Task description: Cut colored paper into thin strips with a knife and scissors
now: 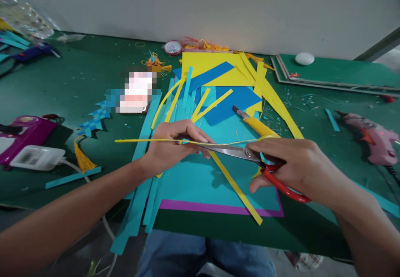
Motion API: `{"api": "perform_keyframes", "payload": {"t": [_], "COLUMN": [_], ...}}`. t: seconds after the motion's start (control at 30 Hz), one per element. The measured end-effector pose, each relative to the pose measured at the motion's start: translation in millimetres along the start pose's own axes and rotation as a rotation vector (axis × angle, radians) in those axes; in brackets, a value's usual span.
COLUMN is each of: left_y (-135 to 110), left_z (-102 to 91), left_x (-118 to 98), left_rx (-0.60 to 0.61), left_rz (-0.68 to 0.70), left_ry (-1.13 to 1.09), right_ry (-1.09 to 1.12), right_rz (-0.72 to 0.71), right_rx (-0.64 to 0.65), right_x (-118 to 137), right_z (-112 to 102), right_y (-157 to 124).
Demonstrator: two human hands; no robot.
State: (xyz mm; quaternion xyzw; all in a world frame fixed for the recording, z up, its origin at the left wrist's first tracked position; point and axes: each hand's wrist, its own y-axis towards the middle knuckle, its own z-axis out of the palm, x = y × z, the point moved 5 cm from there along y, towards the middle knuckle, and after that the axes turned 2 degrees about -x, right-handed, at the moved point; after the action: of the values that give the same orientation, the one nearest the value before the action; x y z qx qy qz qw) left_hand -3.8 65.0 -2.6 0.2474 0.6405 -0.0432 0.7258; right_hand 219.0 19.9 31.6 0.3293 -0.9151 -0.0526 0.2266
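Left hand (168,154): fingers pinching a narrow yellow paper strip (134,140). One end sticks out past the back of the hand, the rest runs toward the scissors. Strip is up off the work surface, between the two hands.

Right hand (300,164): fingers wrapped through the loops of red-handled scissors (248,153), blades pointing at the left fingertips, right along the strip. Can't tell if the edges are biting paper.

Under the hands: turquoise sheet (193,189) on top of a purple sheet (203,207), near edge and corner of the purple showing. Loose yellow strip (236,187) lies diagonally across both. Turquoise strips (125,225) piled along the left side, overhanging the near table edge. Beyond: dark blue paper piece (228,106), yellow sheet (212,66).

Yellow utility knife (256,126) just beyond the right hand, blade exposed, pointing away and left.

Green table (315,127), right side: pink glue gun (375,137). Left side: phone (137,93), woven blue paper piece (93,120), yellow tassel (83,156), white adapter (37,157).
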Motion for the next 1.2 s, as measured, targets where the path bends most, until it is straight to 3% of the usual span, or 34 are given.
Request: {"api": "perform_keyframes", "payload": {"t": [0.17, 0.37, 0.73, 1.2], "left_y": [1.8, 3.5, 3.1, 2.2], "left_z": [1.5, -4.8, -1.4, -2.3], "left_x": [-4.2, -9.1, -1.6, -0.2], "left_rx": [0.017, -0.044, 0.047, -0.002], "left_rz": [0.027, 0.088, 0.027, -0.016], "left_ry": [0.040, 0.105, -0.085, -0.002], "right_ry": [-0.028, -0.126, -0.103, -0.082], "right_rz": [0.016, 0.005, -0.039, -0.048], "right_rx": [0.000, -0.040, -0.066, -0.079], "right_x": [-3.8, -11.7, -8.3, -9.4], "right_z": [-2.0, -8.3, -4.3, -2.1], "right_y": [-0.4, -6.8, -2.9, -5.5]}}
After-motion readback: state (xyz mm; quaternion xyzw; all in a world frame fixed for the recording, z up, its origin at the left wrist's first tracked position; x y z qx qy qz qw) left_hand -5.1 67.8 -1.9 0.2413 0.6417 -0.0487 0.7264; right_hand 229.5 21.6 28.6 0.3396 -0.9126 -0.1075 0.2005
